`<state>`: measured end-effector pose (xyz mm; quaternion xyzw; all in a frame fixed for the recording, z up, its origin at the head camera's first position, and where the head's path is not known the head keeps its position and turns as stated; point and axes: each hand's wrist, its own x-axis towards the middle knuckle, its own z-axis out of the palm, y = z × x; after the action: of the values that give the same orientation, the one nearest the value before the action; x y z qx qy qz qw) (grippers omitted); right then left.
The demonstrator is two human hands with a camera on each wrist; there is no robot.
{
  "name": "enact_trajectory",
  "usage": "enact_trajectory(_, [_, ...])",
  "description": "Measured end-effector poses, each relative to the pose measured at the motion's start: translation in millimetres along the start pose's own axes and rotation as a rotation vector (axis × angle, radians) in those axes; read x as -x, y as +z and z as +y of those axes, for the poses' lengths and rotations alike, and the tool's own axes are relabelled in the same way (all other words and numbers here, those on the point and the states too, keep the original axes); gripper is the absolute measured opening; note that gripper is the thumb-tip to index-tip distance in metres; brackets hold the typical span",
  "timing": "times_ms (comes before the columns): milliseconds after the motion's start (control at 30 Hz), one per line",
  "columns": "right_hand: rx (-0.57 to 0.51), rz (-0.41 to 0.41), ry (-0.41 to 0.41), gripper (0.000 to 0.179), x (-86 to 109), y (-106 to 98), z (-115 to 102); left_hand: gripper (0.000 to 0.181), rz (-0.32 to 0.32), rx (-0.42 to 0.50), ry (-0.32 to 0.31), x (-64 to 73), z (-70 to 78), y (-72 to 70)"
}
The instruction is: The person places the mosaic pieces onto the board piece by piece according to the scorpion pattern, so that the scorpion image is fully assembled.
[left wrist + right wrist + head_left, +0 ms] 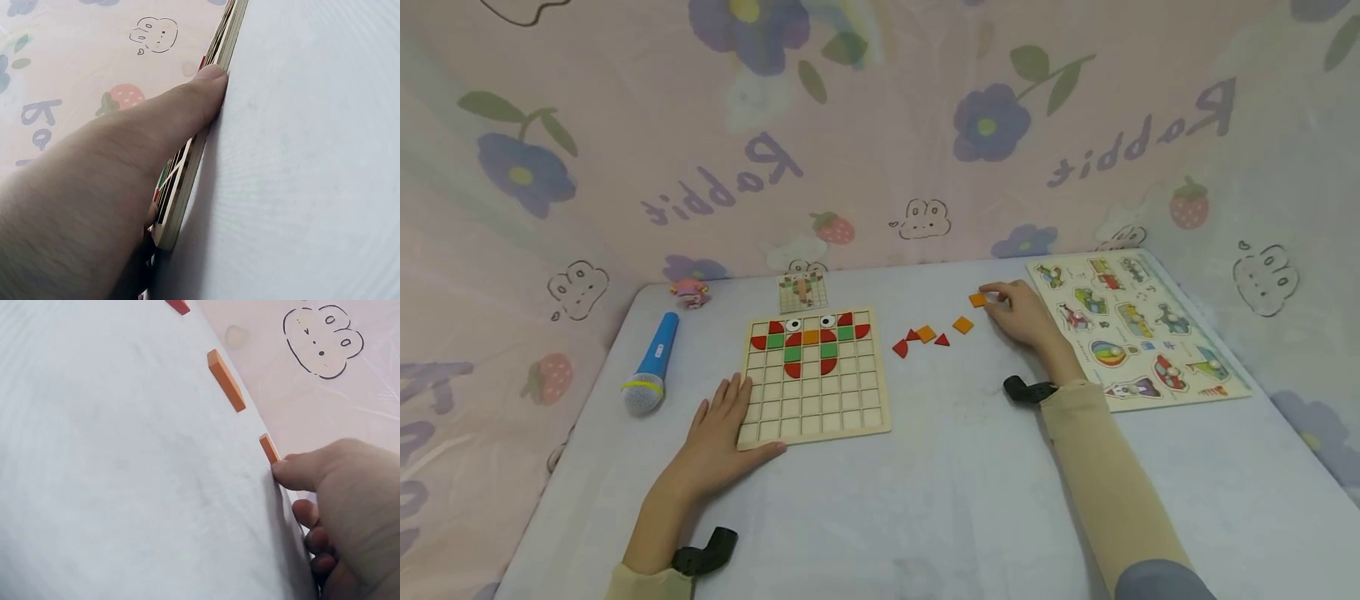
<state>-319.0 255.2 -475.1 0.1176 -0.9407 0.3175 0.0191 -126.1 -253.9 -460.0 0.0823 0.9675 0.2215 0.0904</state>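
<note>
A wooden grid board (841, 408) lies on the table with red, green and orange tiles and two eye discs in its upper rows. My left hand (718, 437) rests at its lower left corner, fingers straight along the left side. Its thumb (200, 94) touches the front edge. Farther right, my right hand (1018, 312) pinches an orange square tile (977, 300) between thumb and fingers; the right wrist view shows the thumb against this tile (269, 447). Between board and right hand lie two more orange squares (963, 325) and several red pieces (901, 348).
Behind the board stands a small pattern card (802, 292). A blue toy microphone (655, 358) and a pink figurine (690, 292) are at the left. A picture puzzle board (1131, 333) lies right of my right hand. Printed cloth (865, 167) hangs along the table's back edge.
</note>
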Motion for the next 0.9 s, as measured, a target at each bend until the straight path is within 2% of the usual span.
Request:
enact_trajectory(233, [-0.008, 0.015, 0.001, 0.034, 0.9, 5.9, -1.4, 0.124, -0.003, 0.003, -0.006, 2.0, -2.4, 2.5])
enact_trajectory(600, [0.004, 0.03, -0.03, 0.033, 3.4, 4.2, -1.4, 0.123, 0.013, -0.009, 0.002, 1.1, -3.2, 4.6])
enact_trajectory(900, [-0.019, 0.025, 0.0, 0.034, 3.6, 1.1, -4.4, 0.124, 0.01, -0.015, 0.0, 0.4, -2.4, 2.9])
